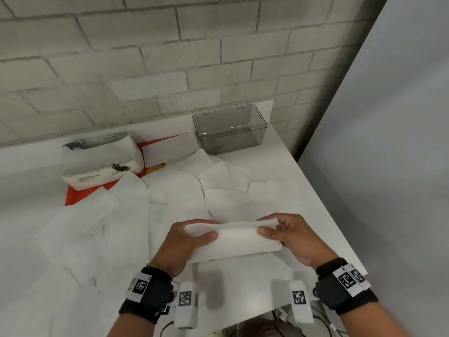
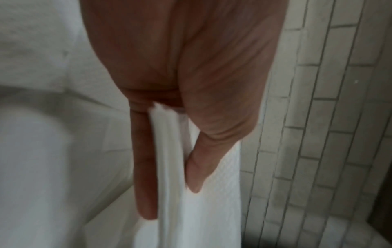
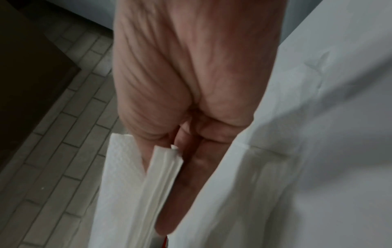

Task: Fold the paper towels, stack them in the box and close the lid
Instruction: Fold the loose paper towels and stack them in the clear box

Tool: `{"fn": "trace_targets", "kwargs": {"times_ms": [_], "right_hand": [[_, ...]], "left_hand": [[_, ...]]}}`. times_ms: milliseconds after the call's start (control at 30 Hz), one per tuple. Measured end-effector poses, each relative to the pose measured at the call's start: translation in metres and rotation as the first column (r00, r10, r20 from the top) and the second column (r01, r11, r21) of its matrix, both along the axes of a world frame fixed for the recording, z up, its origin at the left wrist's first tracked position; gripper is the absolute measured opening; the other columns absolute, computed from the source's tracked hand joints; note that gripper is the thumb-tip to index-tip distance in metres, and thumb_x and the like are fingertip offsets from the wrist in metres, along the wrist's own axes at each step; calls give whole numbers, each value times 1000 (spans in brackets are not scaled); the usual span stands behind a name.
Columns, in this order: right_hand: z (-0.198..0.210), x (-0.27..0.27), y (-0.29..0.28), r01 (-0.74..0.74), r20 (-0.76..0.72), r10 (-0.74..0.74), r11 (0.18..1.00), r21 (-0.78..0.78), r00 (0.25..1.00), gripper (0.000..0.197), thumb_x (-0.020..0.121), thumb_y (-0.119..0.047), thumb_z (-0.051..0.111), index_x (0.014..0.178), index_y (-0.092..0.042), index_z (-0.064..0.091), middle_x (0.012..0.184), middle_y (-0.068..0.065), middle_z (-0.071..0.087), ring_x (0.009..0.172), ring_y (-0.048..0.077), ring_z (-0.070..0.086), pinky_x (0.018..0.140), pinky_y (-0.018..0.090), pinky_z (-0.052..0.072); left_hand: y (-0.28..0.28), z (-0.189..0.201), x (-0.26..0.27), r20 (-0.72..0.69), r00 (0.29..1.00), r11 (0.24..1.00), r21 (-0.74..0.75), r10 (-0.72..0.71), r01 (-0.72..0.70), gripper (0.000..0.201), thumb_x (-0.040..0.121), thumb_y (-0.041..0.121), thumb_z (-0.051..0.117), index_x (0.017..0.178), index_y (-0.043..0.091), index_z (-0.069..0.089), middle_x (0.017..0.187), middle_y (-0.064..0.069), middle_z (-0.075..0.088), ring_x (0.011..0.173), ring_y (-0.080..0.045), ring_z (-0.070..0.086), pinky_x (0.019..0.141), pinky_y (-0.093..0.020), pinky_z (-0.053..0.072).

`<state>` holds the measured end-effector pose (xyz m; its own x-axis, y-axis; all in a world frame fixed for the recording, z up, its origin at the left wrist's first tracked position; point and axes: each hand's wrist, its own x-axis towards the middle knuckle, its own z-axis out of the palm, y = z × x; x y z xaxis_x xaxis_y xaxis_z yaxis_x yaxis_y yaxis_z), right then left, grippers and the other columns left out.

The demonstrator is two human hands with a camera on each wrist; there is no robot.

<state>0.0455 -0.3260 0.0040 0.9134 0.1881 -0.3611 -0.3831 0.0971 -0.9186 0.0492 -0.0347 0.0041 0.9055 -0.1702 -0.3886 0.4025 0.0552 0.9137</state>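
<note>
**One towel folded in hand, box not yet filled**

Low in the head view's centre, the left hand [image 1: 188, 235] and right hand [image 1: 289, 233] each pinch an end of a folded paper towel [image 1: 237, 240]. Loose sheets [image 1: 102, 222] await folding. The box [image 1: 229, 126], upper centre, looks empty, its lid unseen.

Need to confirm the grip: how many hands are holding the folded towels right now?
2. The left hand pinches the left end of the folded towels; the right hand pinches the right end.
</note>
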Motion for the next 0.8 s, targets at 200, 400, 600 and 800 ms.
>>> {"fn": "trace_targets", "kwargs": {"times_ms": [200, 400, 600, 800], "right_hand": [[8, 41, -9, -30, -19, 30, 1000, 2, 999, 24, 88, -1, 76, 112, -4, 77, 108, 17, 79, 95, 23, 77, 74, 28, 61], [16, 86, -40, 4, 61, 7, 983, -182, 998, 22, 86, -2, 80, 103, -16, 81, 103, 5, 81, 91, 21, 77, 79, 34, 64], [-9, 112, -74, -94, 45, 252, 515, -852, 967, 91, 68, -44, 93, 148, -37, 51, 151, -14, 48, 141, 14, 44, 118, 32, 37], [-19, 123, -77, -178, -70, 369, 267, -947, 927, 117, 64, -60, 88, 161, -30, 29, 160, -9, 33, 146, 19, 29, 121, 30, 29]], "left_hand": [[-7, 16, 25, -82, 997, 999, 36, 5, -2, 28, 85, 6, 82, 112, 1, 77, 106, -19, 79, 83, -36, 77, 60, -38, 61], [5, 42, 87, -30, 984, 981, 92, 174, -171, 20, 89, 0, 76, 109, -3, 76, 102, -19, 80, 91, -34, 78, 65, -34, 66], [0, 75, 204, 126, 942, 949, 15, 312, -316, 21, 96, 2, 70, 114, -9, 69, 109, -15, 76, 95, -25, 76, 70, -29, 66], [-33, 54, 308, 113, 966, 945, 206, 234, -253, 14, 94, -4, 69, 106, -9, 66, 107, -18, 72, 84, -22, 76, 73, -33, 67]]}}
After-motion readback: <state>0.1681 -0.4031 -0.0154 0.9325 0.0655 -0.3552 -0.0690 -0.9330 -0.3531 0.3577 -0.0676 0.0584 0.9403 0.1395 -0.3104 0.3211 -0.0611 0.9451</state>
